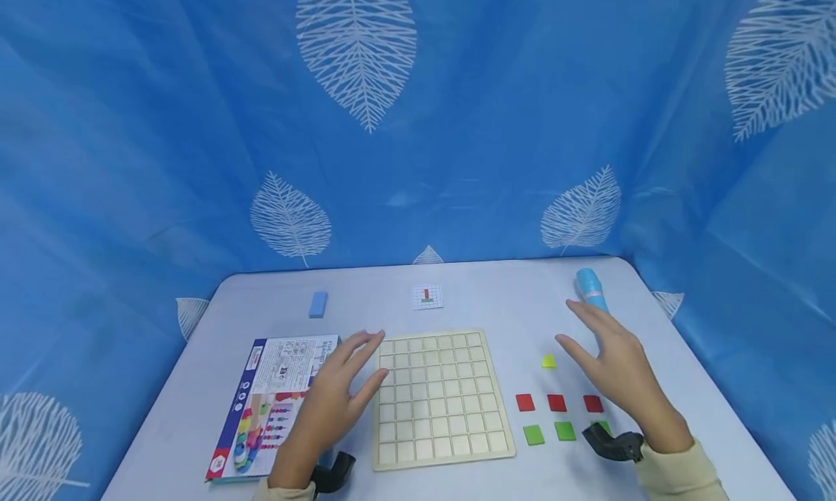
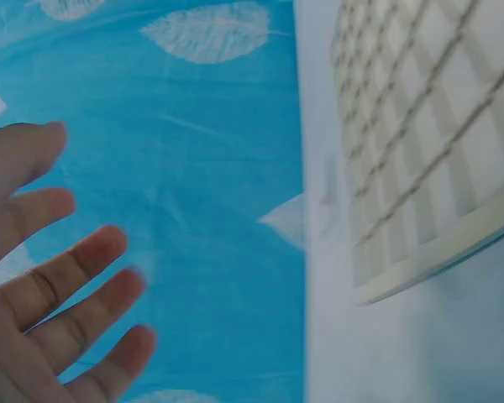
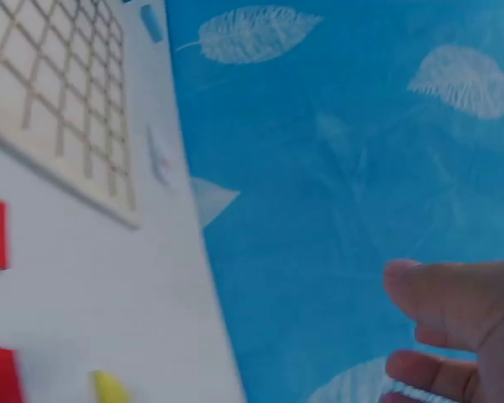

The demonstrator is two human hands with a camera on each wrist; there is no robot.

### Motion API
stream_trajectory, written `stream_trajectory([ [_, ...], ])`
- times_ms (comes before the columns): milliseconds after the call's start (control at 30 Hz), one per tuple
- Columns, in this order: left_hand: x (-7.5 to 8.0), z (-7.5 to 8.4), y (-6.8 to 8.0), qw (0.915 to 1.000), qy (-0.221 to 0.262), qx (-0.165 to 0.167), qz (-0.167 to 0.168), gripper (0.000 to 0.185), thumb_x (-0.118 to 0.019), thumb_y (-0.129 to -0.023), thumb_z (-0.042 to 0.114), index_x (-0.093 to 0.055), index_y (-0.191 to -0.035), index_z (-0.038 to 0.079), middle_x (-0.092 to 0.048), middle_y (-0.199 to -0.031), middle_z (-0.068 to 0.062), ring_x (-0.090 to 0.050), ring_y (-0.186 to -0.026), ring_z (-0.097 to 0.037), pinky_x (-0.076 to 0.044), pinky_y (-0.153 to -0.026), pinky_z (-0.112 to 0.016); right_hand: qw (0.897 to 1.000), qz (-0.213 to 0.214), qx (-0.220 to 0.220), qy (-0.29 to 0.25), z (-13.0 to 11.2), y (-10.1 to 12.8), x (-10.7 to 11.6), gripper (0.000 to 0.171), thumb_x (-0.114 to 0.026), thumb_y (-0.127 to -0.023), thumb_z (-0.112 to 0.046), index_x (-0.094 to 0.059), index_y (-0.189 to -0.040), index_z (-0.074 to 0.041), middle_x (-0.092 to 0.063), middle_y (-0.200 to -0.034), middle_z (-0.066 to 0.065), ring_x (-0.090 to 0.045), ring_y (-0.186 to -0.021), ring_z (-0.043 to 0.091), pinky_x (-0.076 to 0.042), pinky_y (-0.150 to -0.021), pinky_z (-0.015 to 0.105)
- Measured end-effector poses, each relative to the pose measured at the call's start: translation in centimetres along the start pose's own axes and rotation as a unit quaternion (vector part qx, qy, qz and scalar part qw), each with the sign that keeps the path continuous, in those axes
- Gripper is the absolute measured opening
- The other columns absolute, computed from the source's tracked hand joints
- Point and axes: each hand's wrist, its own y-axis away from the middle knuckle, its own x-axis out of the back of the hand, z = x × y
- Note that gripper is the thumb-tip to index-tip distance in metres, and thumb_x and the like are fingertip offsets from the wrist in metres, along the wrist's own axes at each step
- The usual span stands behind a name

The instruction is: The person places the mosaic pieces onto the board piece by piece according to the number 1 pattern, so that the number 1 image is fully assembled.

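Observation:
My left hand [image 1: 333, 392] hovers with fingers spread, between a printed puzzle box [image 1: 268, 385] and a pale wooden grid board [image 1: 445, 396]. My right hand [image 1: 617, 363] is held over the right side of the table, its fingers extended and nothing in them. Below and left of it lie three red square tiles [image 1: 525, 402] in a row. Nearer the front is a row of green square tiles [image 1: 533, 435], the rightmost partly covered by the right wrist's camera. A small yellow piece [image 1: 548, 361] lies behind the red row. In the left wrist view, the left hand [image 2: 63, 311] holds nothing.
A small card [image 1: 427, 296] with a coloured pattern on a grid lies behind the board. To its left is a blue block [image 1: 318, 305]. At the back right lies a light-blue cylindrical object [image 1: 590, 287], partly behind the right hand. A blue leaf-patterned curtain [image 1: 424, 196] surrounds the white table.

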Motion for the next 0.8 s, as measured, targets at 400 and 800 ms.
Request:
stream_trajectory([
  [400, -4.6, -0.9, 3.6, 0.9947, 0.083, 0.059, -0.012, 0.044, -0.062, -0.090, 0.035, -0.055, -0.132, 0.027, -0.039, -0.060, 0.015, -0.033, -0.050, -0.001, -0.031, -0.046, -0.018, 0.998, 0.012, -0.045, -0.052, 5.1, 1.6, -6.0, 0.047, -0.074, -0.081, -0.020, -0.060, -0.125, -0.012, -0.059, -0.098, 0.001, -0.054, -0.086, 0.020, -0.049, -0.070, 0.035],
  [800, -5.6, -1.3, 5.8, 0.9824, 0.045, 0.154, -0.096, 0.047, -0.064, -0.088, 0.037, -0.054, -0.133, 0.028, -0.033, -0.044, 0.016, -0.027, -0.037, -0.001, -0.028, -0.039, -0.021, 0.997, -0.029, -0.055, -0.037, 7.2, 2.0, -8.2, 0.044, -0.072, -0.083, -0.027, -0.062, -0.122, -0.008, -0.042, -0.069, -0.001, -0.040, -0.061, 0.015, -0.034, -0.050, 0.024],
])
